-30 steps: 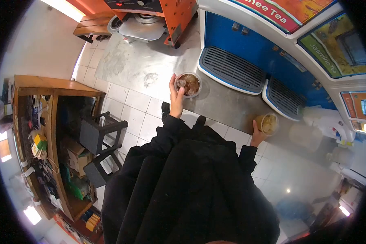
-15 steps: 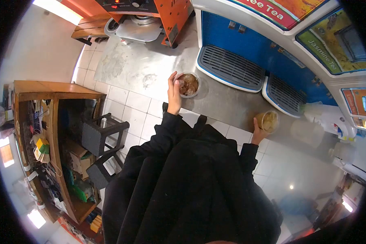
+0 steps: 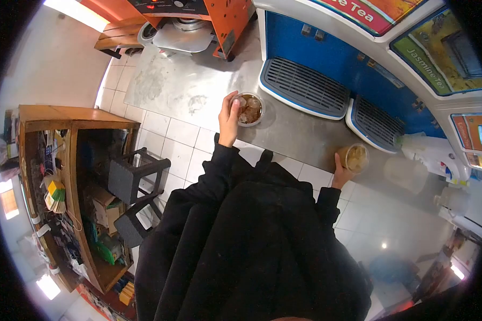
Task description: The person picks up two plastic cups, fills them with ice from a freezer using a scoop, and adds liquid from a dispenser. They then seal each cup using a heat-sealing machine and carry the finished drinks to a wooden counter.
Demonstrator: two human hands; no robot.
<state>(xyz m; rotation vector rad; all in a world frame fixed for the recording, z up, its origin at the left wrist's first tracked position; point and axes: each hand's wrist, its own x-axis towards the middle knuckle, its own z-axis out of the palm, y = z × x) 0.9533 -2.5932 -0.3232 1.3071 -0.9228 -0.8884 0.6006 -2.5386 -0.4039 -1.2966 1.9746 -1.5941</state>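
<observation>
My left hand (image 3: 229,120) is curled around the near left side of a clear plastic cup (image 3: 250,110) of brown iced drink, its thumb at the rim. Ice cubes float at the top of that cup, which is over the metal counter (image 3: 300,131). Farther right, my right hand (image 3: 341,172) grips the side of a second clear cup (image 3: 356,159), filled with a pale yellow drink and ice. This cup is at the counter's front edge, and part of the right hand's fingers is hidden behind it.
A drink dispenser with grey drip trays (image 3: 304,88) lines the counter's back. An orange machine (image 3: 231,27) stands at the far left end. Black stools (image 3: 139,174) and a wooden cabinet (image 3: 80,125) are on my left. A white jug-like container (image 3: 431,155) sits at right.
My left hand and the brown drink have shifted slightly away from me, and the ice inside has moved. The right hand and its cup have barely moved.
</observation>
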